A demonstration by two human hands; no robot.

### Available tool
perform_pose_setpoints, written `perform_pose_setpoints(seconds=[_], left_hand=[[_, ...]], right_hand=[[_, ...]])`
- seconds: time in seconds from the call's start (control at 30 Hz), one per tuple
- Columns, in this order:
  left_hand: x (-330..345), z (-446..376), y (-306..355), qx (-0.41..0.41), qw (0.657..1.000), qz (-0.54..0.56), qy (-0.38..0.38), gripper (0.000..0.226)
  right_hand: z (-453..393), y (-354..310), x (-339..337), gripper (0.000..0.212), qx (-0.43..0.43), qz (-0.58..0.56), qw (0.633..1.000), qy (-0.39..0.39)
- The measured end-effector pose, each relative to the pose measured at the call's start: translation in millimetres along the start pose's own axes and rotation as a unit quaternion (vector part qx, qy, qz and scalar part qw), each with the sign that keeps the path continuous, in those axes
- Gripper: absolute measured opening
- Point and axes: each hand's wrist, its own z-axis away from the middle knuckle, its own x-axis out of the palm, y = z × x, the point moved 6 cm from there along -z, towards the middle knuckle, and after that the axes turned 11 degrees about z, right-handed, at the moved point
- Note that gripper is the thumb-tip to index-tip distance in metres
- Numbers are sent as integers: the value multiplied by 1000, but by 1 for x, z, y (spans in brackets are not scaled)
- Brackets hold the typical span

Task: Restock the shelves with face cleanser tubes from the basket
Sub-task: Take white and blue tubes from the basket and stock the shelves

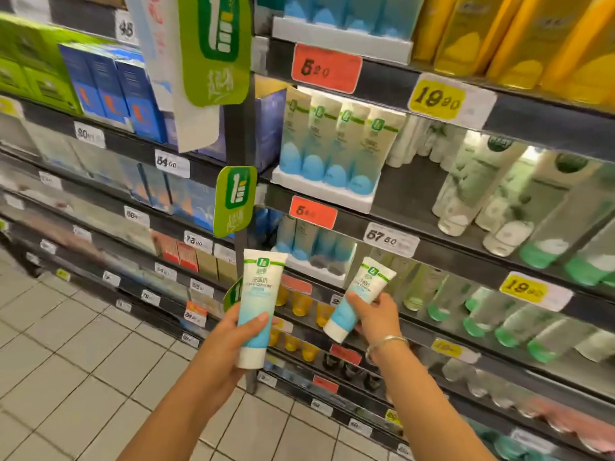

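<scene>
A face cleanser tube (255,307) gripped in left hand (233,341), another tube (357,296) in right hand (376,316), before shelves (392,224) of matching tubes (336,144)

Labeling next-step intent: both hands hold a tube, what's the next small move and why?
Probably lift the right hand and its tube toward the white tray of matching blue-capped tubes; the left hand grips a second tube.

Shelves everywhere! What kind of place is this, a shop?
Most likely a shop's skin-care aisle: long shelves stocked with rows of tubes, and price tags along the edges. Each hand holds one tube, left hand, right hand.
</scene>
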Motion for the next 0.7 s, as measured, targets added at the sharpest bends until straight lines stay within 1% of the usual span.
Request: perform_pose_setpoints(seconds=[0.13, 0.2, 0.37, 0.53, 0.7], left_hand=[[2, -17, 1, 6, 1000, -3, 21, 51], [6, -23, 2, 6, 999, 3, 31, 51], [15, -34, 4, 10, 998, -2, 59, 53], [21, -38, 6, 24, 998, -7, 65, 52], [20, -37, 7, 31, 997, -6, 69, 53]], right_hand=[[-36, -18, 17, 28, -40, 29, 999, -5], [-48, -25, 24, 33, -68, 66, 995, 5], [-70, -39, 37, 19, -132, 133, 982, 42], [-83, -44, 54, 30, -167, 176, 969, 42], [-86, -47, 72, 31, -235, 246, 939, 37]])
